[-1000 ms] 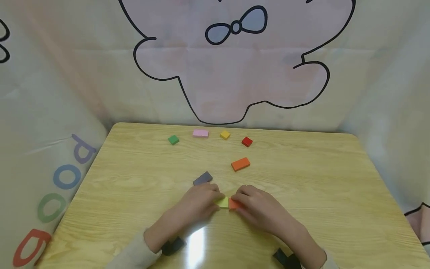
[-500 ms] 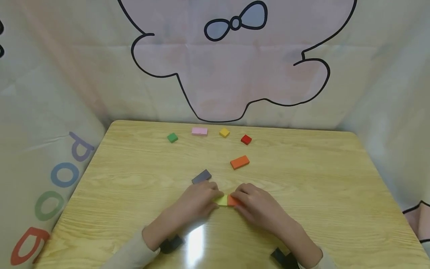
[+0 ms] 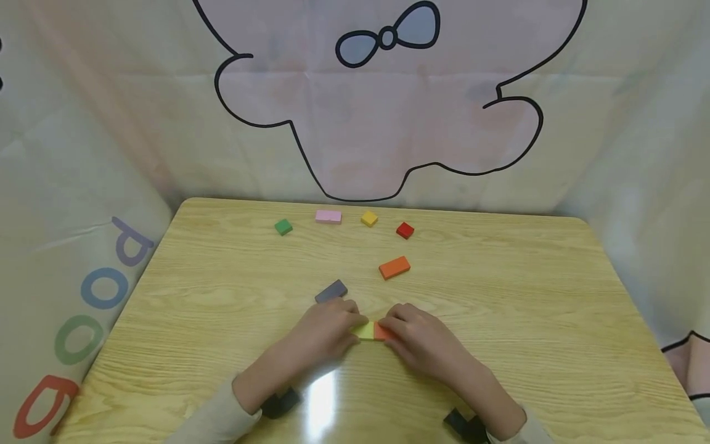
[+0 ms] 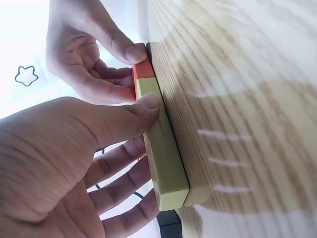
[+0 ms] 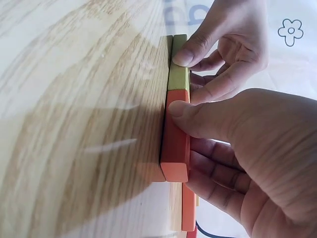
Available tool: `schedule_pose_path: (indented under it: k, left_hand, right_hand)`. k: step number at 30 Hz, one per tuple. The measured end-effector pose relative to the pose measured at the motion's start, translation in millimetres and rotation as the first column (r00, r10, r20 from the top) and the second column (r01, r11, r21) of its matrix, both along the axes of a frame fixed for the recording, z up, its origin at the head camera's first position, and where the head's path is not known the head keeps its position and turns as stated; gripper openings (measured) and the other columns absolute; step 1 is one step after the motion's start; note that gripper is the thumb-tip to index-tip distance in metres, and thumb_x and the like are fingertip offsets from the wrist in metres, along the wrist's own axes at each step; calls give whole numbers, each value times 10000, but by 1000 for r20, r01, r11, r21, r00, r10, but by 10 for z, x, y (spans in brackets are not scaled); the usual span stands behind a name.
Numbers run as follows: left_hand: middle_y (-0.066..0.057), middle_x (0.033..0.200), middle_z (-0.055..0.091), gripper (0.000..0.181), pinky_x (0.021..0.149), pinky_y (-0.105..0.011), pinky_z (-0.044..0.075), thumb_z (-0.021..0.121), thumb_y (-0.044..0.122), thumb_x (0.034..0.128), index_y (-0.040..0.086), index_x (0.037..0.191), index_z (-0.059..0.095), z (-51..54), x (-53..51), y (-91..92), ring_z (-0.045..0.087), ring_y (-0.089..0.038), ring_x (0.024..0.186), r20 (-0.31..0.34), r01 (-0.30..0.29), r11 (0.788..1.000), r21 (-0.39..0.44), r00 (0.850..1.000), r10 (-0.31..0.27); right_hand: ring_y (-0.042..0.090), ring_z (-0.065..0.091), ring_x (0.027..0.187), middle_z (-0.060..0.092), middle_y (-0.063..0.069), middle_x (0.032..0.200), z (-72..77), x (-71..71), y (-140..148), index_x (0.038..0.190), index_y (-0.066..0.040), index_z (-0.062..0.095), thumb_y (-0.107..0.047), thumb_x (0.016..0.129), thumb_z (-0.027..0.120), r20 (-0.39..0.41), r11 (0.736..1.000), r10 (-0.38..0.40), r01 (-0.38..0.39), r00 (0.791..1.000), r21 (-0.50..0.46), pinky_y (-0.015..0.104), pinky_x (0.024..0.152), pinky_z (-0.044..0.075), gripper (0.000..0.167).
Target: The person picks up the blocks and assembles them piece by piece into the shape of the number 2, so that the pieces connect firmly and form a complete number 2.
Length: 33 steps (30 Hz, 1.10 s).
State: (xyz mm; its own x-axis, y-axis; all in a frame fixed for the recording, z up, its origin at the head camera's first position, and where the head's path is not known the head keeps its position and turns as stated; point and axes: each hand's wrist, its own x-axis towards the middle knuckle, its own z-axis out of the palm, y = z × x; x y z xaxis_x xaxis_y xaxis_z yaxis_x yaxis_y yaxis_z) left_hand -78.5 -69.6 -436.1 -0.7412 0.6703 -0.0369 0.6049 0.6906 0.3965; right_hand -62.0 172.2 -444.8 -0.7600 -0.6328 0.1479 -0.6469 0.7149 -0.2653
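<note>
Place: a childlike play-style nook; home, classroom or studio cannot be told
Cloth walls (image 3: 127, 117): pale, creased, on three sides
Prints: pink cartoon shape (image 3: 360, 135) with blue bow (image 3: 418, 28), coloured letters (image 3: 85, 288), outlined flower (image 5: 290, 31) and star (image 4: 26, 76)
Table (image 3: 527, 308): wood-grain top, rounded far corners, small coloured blocks (image 4: 167, 158) on it

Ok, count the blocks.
8 visible: farthest, left to right, green block, pink block, yellow block, red block; nearer, orange block, grey block; lime block in left hand, coral block in right hand.

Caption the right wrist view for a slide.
Left grip pinches a yellow-green block, right grip an orange block, their ends touching.
</note>
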Motion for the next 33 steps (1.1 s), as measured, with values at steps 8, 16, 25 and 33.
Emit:
schedule_pose_path:
  k: [8, 16, 25, 33]
  left_hand:
    - [36, 1113, 730, 308, 879, -303, 556, 782, 187, 953, 166, 1260, 763, -15, 21, 4, 643, -137, 1023, 18, -18, 1000, -2, 1000, 19]
    - [39, 1134, 732, 316, 905, -314, 556, 779, 197, 956, 171, 1270, 758, -34, 35, 12, 635, -141, 1036, -5, -21, 1000, -19, 1000, 21]
    - [30, 1120, 737, 296, 891, -308, 554, 786, 191, 943, 175, 1237, 764, -41, 44, 25, 631, -155, 1018, -71, -4, 999, -41, 997, 1]
    - [29, 1134, 739, 305, 904, -318, 557, 788, 191, 939, 182, 1243, 762, -41, 56, 22, 632, -162, 1033, -75, -3, 999, -40, 997, 0]
  right_hand:
    - [134, 683, 999, 709, -6, 1083, -6, 0, -7, 1116, -125, 775, -206, 940, 809, 18, 1000, -12, 12, 1000, -6, 325, 843, 608, 197]
    - [127, 678, 1021, 711, -19, 1092, -23, -13, -4, 1125, -133, 775, -210, 934, 817, 55, 999, -29, 30, 998, -32, 334, 862, 603, 210]
    - [141, 680, 1041, 712, -7, 1106, -18, -8, -12, 1140, -124, 777, -210, 928, 824, 74, 999, -40, 42, 996, -27, 350, 893, 601, 234]
    - [148, 682, 1058, 716, -8, 1115, -21, 2, -11, 1135, -126, 775, -213, 931, 821, 80, 999, -39, 41, 996, -26, 355, 905, 600, 226]
